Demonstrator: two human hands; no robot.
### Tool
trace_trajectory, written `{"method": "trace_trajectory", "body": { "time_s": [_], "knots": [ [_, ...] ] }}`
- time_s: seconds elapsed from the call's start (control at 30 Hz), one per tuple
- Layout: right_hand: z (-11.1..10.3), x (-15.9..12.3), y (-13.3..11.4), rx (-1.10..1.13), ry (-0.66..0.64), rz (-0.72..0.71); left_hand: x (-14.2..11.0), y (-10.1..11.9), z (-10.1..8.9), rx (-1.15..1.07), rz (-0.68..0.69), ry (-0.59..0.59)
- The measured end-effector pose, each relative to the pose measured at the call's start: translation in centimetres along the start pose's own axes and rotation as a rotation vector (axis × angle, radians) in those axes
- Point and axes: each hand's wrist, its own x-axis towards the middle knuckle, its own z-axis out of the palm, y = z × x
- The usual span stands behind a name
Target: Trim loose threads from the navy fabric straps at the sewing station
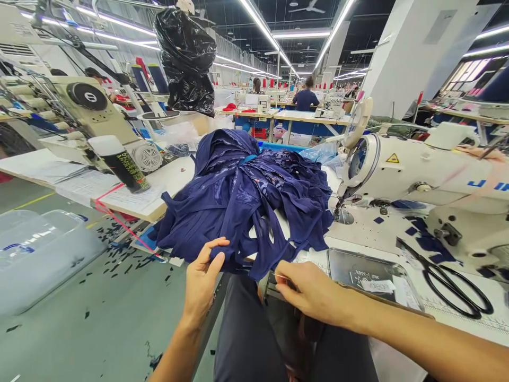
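Note:
A big heap of navy blue fabric pieces (246,196) lies on the table edge in front of me, straps hanging down. My left hand (202,281) grips the lower edge of the heap, thumb on top of the cloth. My right hand (310,292) is closed in a pinch at the hem of a hanging blue strip beside it. Both hands sit just above my lap, close to the table's front edge.
A white sewing machine (417,175) stands to the right, with black scissors (453,281) and blue scraps on the table. A black spray can (123,164) stands on the left table. A clear plastic bin (35,254) sits on the floor. Other workers sit far back.

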Motion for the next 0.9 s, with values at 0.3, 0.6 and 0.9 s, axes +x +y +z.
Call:
{"method": "trace_trajectory", "body": {
  "time_s": [0.3, 0.6, 0.9],
  "knots": [
    [0.8, 1.5, 0.2, 0.335, 0.018, 0.168, 0.3, 0.8, 1.2, -0.051, -0.008, 0.093],
    [2.4, 1.5, 1.5, 0.243, 0.024, 0.151, 0.5, 1.1, 2.2, -0.116, -0.044, 0.172],
    [4.2, 2.3, 1.1, -0.535, 0.162, -0.261, 0.5, 0.8, 1.9, -0.071, -0.023, 0.159]
  ]
}}
